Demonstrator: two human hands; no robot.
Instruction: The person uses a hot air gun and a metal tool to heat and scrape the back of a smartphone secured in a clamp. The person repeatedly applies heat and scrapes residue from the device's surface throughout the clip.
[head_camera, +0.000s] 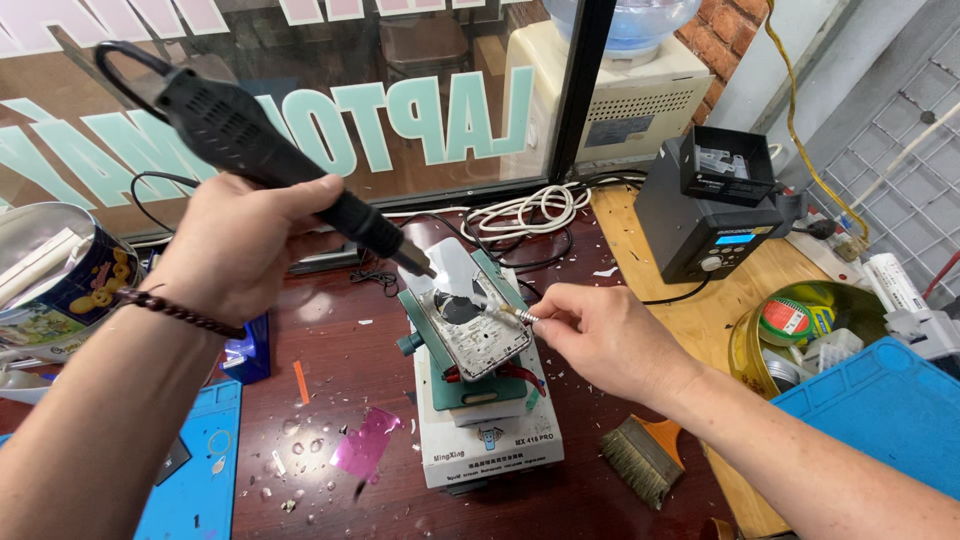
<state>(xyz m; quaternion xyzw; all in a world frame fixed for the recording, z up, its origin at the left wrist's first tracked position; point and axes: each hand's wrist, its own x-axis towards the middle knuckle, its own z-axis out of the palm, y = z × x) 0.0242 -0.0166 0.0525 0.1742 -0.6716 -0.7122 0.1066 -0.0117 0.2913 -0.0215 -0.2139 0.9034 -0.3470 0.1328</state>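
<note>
Two hands work over one small device: your left hand (235, 245) is wrapped around the black hot-air handle (255, 150), fingers closed tight on its grip, tilting it so the metal nozzle (415, 262) points down at the upper end of the phone (470, 325). Your right hand (600, 335) pinches a slim metal tool (510, 313), fingers pressed together on its shaft, the tip resting at the phone's right edge just beside the nozzle. The phone lies back-up, its surface scraped and mottled, clamped in a green holder (455, 385) that sits on a white box (490, 445); that stack lifts the work off the desk (330, 350) and, I judge, keeps it from sliding while both hands are busy. The handle's cord loops back toward the glass front. Around you: glass chips and a pink foil scrap (365, 445) scattered on the dark wood, a blue mat (195, 465) at left, another blue mat (880, 410) at right, a brush (645, 460) near your right wrist, a black station with a lit display (710, 220) behind, coiled white cable (525, 210), a tin of odds and ends (800, 335). Nothing lies between the hands and the phone; the brush and the chips crowd the right forearm's resting place.
</note>
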